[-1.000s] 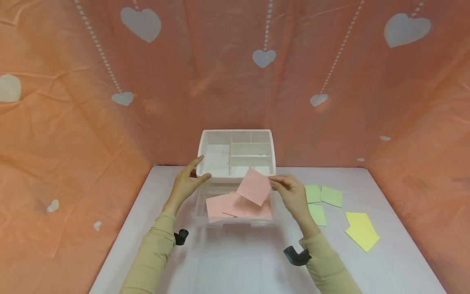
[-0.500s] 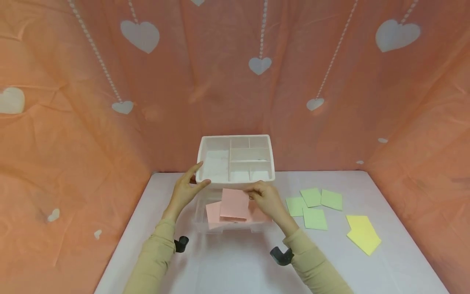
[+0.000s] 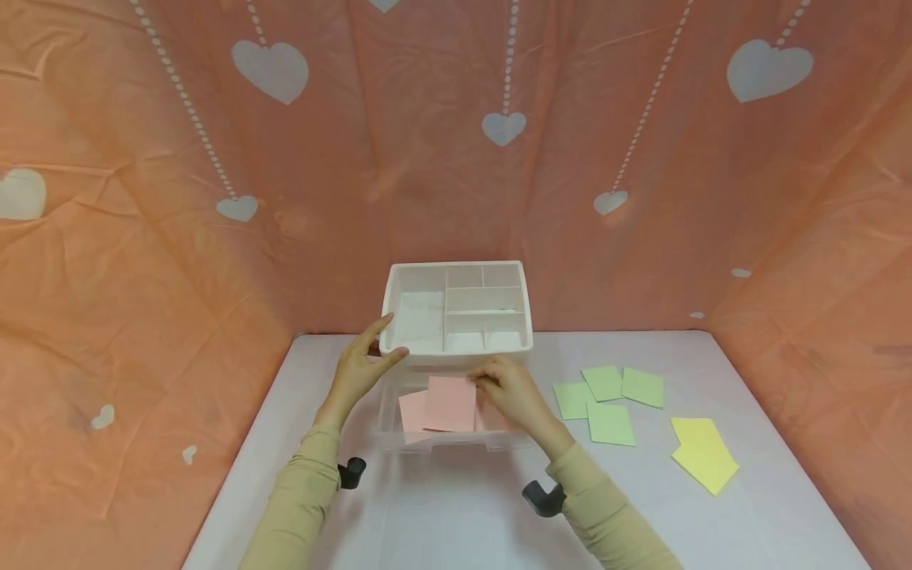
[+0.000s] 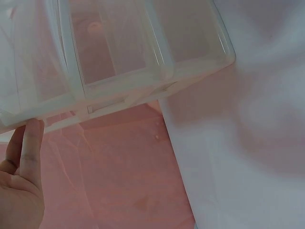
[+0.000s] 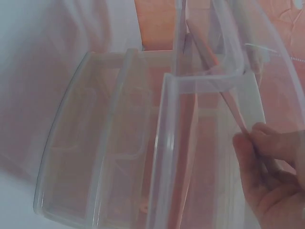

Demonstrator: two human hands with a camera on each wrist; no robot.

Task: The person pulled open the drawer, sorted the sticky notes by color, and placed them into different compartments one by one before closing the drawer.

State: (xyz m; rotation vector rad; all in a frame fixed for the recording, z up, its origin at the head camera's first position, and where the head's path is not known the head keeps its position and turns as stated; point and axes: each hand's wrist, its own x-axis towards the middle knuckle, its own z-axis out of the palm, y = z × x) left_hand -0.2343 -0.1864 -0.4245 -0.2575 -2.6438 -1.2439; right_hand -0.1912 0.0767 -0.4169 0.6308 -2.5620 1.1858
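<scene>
A clear plastic drawer organizer has a white compartment tray (image 3: 420, 317) on top and a drawer (image 3: 456, 442) pulled out at the front. Several pink paper squares (image 3: 413, 412) lie in that drawer. My right hand (image 3: 513, 392) pinches the corner of one pink paper square (image 3: 452, 404) between thumb and fingers, low over the drawer; the right wrist view has this square (image 5: 228, 102) tilted and edge-on. My left hand (image 3: 356, 372) rests on the organizer's left front corner, thumb on the front and straight fingers along the side. In the left wrist view, its fingers (image 4: 31, 148) touch the edge.
Several green paper squares (image 3: 611, 424) lie on the table right of the organizer. Yellow paper squares (image 3: 705, 459) overlap farther right. An orange curtain with white hearts (image 3: 503, 128) stands behind the white tabletop (image 3: 442, 514).
My right hand has moved left and down, bringing the pink paper square from the drawer's right side to above its middle and lower. My left hand has stayed at the organizer's corner.
</scene>
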